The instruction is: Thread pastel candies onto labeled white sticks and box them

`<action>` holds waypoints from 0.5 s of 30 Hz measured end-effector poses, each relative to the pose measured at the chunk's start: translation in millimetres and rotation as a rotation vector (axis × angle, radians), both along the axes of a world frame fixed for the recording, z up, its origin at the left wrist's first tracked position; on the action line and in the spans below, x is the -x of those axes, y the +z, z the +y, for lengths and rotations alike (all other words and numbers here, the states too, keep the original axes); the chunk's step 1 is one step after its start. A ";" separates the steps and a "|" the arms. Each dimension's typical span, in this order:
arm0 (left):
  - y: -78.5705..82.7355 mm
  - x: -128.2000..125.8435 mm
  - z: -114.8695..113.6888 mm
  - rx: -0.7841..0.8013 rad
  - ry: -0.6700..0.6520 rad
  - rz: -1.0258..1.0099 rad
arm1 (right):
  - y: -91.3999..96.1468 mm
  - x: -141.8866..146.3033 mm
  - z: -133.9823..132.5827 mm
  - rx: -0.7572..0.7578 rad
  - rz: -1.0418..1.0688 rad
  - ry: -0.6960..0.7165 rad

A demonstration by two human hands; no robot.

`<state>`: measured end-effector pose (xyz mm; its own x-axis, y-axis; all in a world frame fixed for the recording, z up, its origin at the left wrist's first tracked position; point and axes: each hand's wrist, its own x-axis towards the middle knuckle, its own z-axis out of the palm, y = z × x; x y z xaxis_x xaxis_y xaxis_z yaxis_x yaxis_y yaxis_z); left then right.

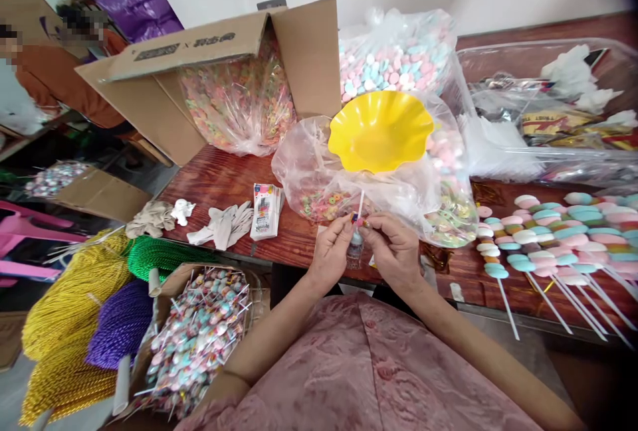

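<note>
My left hand point(331, 249) and my right hand point(393, 248) meet at the table's front edge, fingers pinched together around a white stick point(360, 204) that points up. A light blue sweet point(355, 239) sits on the stick between my fingertips, with a small coloured piece at the top. Just behind my hands lies a clear bag of loop-shaped sweets point(319, 202). A yellow scalloped bowl point(379, 129) rests on top of that bag.
Finished sweet skewers point(558, 232) lie in a row on the wooden table point(219, 182) at right. An open carton point(234, 79) and a bag of pastel sweets point(393, 52) stand behind. A box of lollipops point(197, 338) and cord bundles point(74, 311) sit lower left. A person point(60, 72) is at far left.
</note>
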<state>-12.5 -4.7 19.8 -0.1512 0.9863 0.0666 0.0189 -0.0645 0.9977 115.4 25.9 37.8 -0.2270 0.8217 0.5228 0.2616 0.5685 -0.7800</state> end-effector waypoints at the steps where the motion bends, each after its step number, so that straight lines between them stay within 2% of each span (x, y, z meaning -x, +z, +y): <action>1: 2.5 0.4 -3.1 -0.001 -0.019 0.040 | -0.7 0.7 -1.2 -0.024 0.000 -0.010; 4: 11.3 0.8 -8.8 -0.069 -0.019 0.170 | -6.3 5.4 -4.5 -0.059 0.093 -0.043; 7: 14.2 -1.0 -8.4 -0.126 -0.022 0.174 | -12.3 10.6 -4.5 -0.065 0.236 -0.130; 9: 11.4 -3.9 -6.3 -0.090 -0.058 0.066 | -13.9 12.6 -3.0 -0.055 0.309 -0.146; 11: 7.0 -7.2 -4.1 -0.010 -0.110 -0.119 | -13.4 13.2 -1.4 -0.007 0.376 -0.093; 13: 3.8 -9.4 -2.5 0.082 -0.149 -0.307 | -12.6 12.5 -0.1 0.088 0.431 -0.020; 15: 3.5 -9.4 -1.6 0.167 -0.197 -0.411 | -13.1 11.0 1.3 0.208 0.441 0.043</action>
